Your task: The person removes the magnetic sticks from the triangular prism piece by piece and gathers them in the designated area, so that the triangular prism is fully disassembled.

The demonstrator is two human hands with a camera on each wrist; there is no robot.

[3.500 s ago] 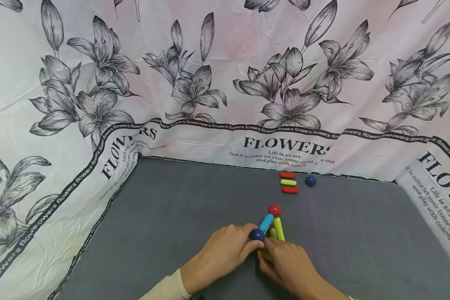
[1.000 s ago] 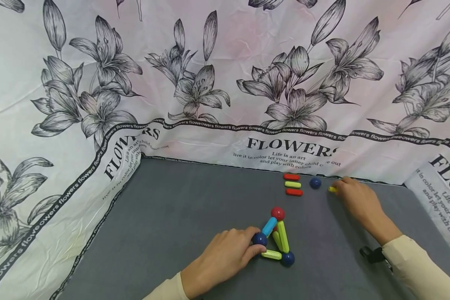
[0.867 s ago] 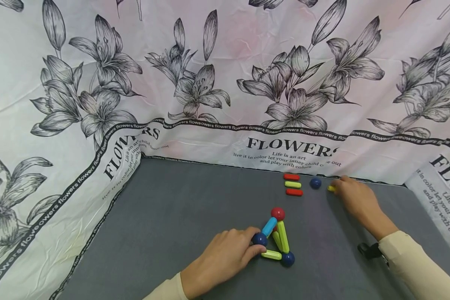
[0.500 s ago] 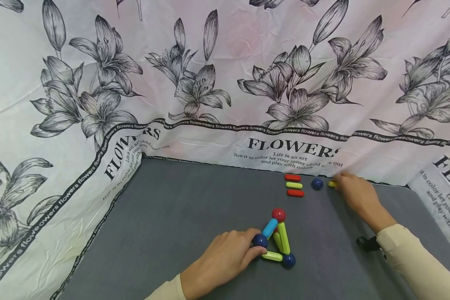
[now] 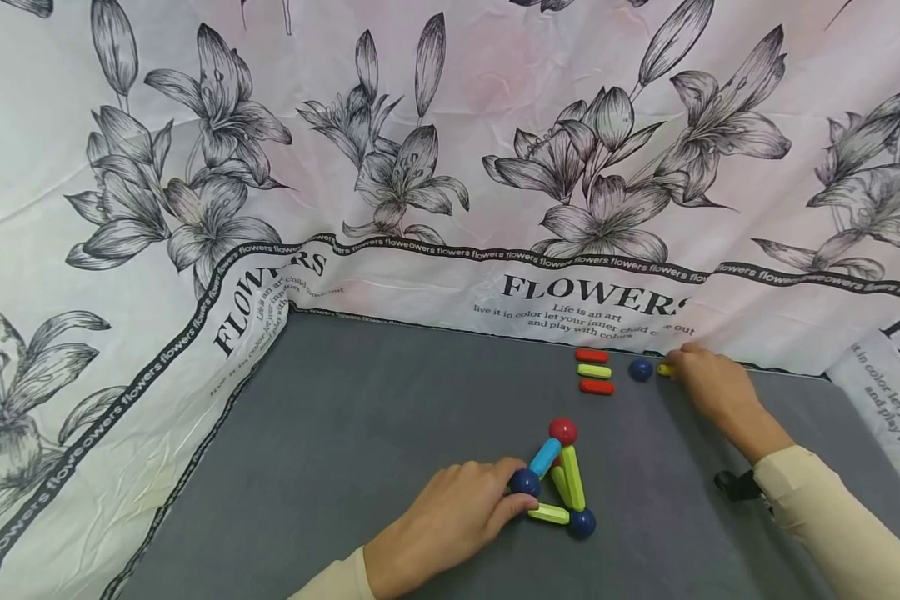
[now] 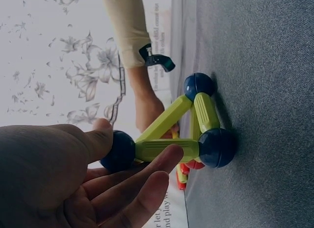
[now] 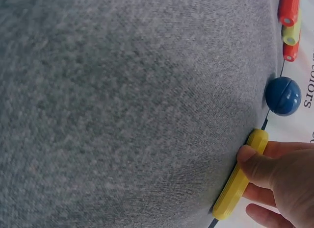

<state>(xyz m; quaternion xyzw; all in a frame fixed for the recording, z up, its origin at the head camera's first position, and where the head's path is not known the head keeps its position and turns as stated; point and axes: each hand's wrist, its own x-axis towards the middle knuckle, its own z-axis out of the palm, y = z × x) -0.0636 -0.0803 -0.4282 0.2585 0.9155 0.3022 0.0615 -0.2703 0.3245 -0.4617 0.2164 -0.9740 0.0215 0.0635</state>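
My left hand (image 5: 450, 521) pinches a dark blue ball (image 6: 117, 150) between thumb and fingers. This ball is the raised corner of a frame built of magnetic rods and balls. A light blue rod (image 5: 546, 457) runs from it toward a red ball (image 5: 563, 431); yellow-green rods (image 5: 573, 479) join other corners, with a second dark blue ball (image 5: 582, 523) at the right. At the table's back edge, my right hand (image 5: 720, 400) pinches a yellow magnetic rod (image 7: 228, 198), thumb on its upper side. A loose dark blue ball (image 7: 283, 96) lies just beyond the rod's end.
Two red rods (image 5: 596, 387) and one yellow-green rod (image 5: 594, 372) lie in a stacked row left of the loose ball. A flower-printed cloth (image 5: 420, 283) rises behind and beside the grey tabletop (image 5: 360, 400). A dark wrist device (image 5: 737, 485) hangs by the right sleeve.
My right hand has left the frame and moved to the back right, where it now holds the yellow rod; lately it shifted slightly toward the loose ball. My left hand keeps its grip.
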